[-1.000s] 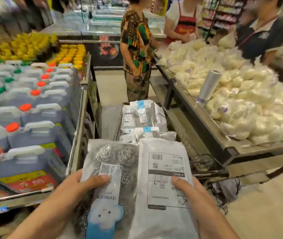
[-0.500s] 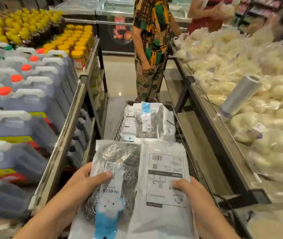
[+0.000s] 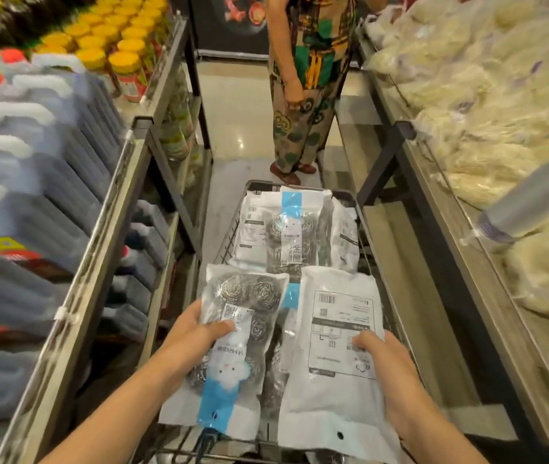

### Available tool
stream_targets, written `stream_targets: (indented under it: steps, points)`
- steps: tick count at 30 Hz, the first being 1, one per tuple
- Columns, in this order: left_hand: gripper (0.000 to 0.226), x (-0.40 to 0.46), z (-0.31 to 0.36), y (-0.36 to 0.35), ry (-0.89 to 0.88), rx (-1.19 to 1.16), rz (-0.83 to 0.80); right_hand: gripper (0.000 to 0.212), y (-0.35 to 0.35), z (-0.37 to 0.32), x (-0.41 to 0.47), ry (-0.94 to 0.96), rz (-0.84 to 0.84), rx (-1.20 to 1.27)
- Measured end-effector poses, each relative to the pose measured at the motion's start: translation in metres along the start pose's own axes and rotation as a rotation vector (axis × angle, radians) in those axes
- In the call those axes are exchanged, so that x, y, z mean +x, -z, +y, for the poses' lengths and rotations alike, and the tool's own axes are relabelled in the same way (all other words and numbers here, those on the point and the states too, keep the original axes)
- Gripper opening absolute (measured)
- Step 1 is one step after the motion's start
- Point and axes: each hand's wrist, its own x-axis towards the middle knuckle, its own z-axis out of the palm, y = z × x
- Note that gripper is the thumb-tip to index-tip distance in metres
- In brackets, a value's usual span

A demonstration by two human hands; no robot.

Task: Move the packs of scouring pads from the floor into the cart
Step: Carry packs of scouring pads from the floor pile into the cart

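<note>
While both of my hands are loaded, the head view looks down into the wire cart [image 3: 356, 209] directly ahead of me. My left hand [image 3: 192, 333] grips a clear-front pack [image 3: 243, 333] of steel scouring pads, thumb on top across its printed label, fingers under its left edge. My right hand [image 3: 390, 366] grips a white-backed pack [image 3: 336, 346], thumb pressed on the printed panel, fingers beneath the right edge. Both packs are held side by side, nearly touching, over the near end of the cart; whether they rest on anything below cannot be determined.

Cart contents: several stowed packs [image 3: 286, 232] lie flat at the far end, the top one showing a blue strip and coiled pads through its film; white packs lie under and beside it.

Left of the cart, a metal shelf unit [image 3: 99, 249] carries rows of blue jugs [image 3: 48, 182] with white handles and red caps, and yellow-lidded jars [image 3: 122, 58] farther back. Right of the cart, a display counter [image 3: 433, 195] holds heaped bagged pale goods [image 3: 467, 95] and a roll of plastic bags [image 3: 531, 202]. A person in patterned clothing [image 3: 306, 78] stands just beyond the far end of the cart.
</note>
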Motion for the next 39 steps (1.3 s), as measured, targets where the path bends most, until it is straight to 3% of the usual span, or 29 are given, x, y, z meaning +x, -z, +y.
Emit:
stream_targets:
  steps: [7,16,21,26,28,34,37,39]
  points:
    - [0.032,0.042,-0.036,-0.009,0.133,0.024,0.046,0.032,-0.005,0.002,0.029,-0.026,-0.002,-0.068]
    - [0.029,0.065,-0.063,-0.038,0.065,0.306,0.286,0.037,-0.049,0.014,0.038,-0.042,-0.063,-0.121]
    - [0.062,0.079,-0.072,-0.04,0.125,0.378,0.239,0.034,-0.055,0.016,0.033,-0.034,-0.052,-0.163]
    - [0.066,0.08,-0.071,-0.034,0.16,0.4,0.176,0.038,-0.073,0.016,0.027,-0.069,-0.024,-0.112]
    - [0.065,0.074,-0.075,-0.031,0.118,0.418,0.18,0.044,-0.078,0.019,0.026,-0.077,-0.024,-0.067]
    - [0.084,0.045,-0.074,-0.039,-0.056,0.614,0.223,0.027,-0.058,0.023,0.027,-0.051,0.021,-0.075]
    - [0.074,0.024,-0.049,-0.062,-0.231,0.526,0.25,0.027,-0.037,0.025,0.033,-0.059,0.054,-0.067]
    - [0.065,0.016,-0.026,-0.087,-0.291,0.386,0.163,0.025,-0.024,0.023,0.034,-0.061,0.092,-0.086]
